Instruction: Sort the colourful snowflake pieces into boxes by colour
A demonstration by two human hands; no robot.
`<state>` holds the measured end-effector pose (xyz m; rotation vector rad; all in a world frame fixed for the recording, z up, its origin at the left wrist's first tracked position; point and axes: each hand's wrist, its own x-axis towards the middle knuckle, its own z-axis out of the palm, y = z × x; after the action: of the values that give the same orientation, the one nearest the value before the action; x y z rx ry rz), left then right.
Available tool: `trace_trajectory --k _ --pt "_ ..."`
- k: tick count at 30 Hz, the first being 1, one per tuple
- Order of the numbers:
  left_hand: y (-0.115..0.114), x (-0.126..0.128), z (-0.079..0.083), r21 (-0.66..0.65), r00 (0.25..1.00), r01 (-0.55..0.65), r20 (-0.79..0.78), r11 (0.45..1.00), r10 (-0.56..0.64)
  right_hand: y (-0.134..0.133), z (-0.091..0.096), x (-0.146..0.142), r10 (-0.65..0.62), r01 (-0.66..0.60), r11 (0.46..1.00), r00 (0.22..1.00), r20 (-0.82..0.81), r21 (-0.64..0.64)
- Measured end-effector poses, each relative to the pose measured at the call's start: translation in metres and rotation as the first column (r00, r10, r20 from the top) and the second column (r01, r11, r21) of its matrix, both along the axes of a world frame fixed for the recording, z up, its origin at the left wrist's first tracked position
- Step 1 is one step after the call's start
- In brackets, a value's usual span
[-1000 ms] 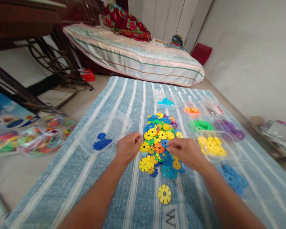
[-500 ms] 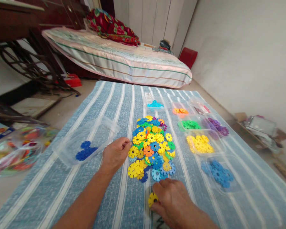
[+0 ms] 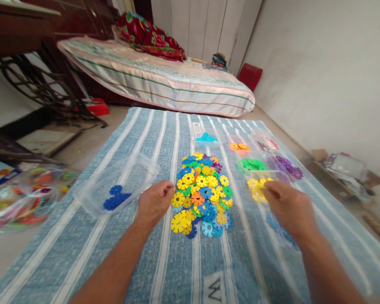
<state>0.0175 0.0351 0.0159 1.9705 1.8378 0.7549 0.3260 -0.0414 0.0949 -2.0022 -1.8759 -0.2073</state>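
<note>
A heap of flat, notched plastic discs (image 3: pixel 201 181) in yellow, blue, green, orange and purple lies on the striped cloth (image 3: pixel 110 253). At its left edge rests my left hand (image 3: pixel 155 202), fingers curled closed, with no disc showing in them. My right hand (image 3: pixel 288 207) is over the clear box of yellow discs (image 3: pixel 256 188), its fingertips pinched among the yellow. Whether a disc is still between them cannot be made out. Partly behind that wrist is a box of blue discs (image 3: pixel 280 230). A larger clear box (image 3: pixel 96 185) with dark blue discs (image 3: pixel 116 197) stands left of my left hand.
Farther right are boxes of green discs (image 3: pixel 252 164), purple discs (image 3: pixel 288 166) and orange discs (image 3: pixel 239 147). Light blue discs (image 3: pixel 205 138) sit in a box at the back. A bed (image 3: pixel 158 80) stands beyond the cloth; a bag of colourful pieces (image 3: pixel 25 198) lies at left.
My right hand has moved from the near side of the heap, where it held a yellow disc, right and forward to the yellow box. The left hand has stayed almost still.
</note>
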Motion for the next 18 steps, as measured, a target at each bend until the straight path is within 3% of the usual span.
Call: trace_trajectory --k 2,4,6,10,14,18 --pt "0.0 0.0 0.0 -0.001 1.0 0.003 -0.006 1.0 -0.003 0.005 0.002 0.014 -0.12 0.109 0.987 0.989 0.089 0.12" --pt "0.0 0.0 0.001 0.001 1.0 0.007 -0.015 1.0 -0.007 0.003 -0.005 0.011 -0.083 0.072 0.99 0.993 0.089 0.125" --pt "0.0 0.0 0.001 0.004 1.0 0.006 -0.021 1.0 -0.006 -0.005 -0.016 -0.006 0.06 -0.061 0.998 0.998 0.031 0.028" --pt "0.0 0.0 0.0 0.003 1.0 0.004 -0.016 1.0 -0.003 -0.022 -0.039 -0.054 0.244 -0.249 0.947 0.968 -0.052 -0.204" --pt "0.0 -0.001 0.001 -0.006 1.0 0.005 -0.013 1.0 -0.005 -0.027 -0.05 -0.081 0.216 -0.21 0.942 0.976 -0.008 -0.262" --pt "0.0 -0.001 0.002 -0.013 1.0 0.0 -0.023 1.0 0.0 -0.026 -0.054 -0.085 0.208 -0.199 0.938 0.978 0.0 -0.283"
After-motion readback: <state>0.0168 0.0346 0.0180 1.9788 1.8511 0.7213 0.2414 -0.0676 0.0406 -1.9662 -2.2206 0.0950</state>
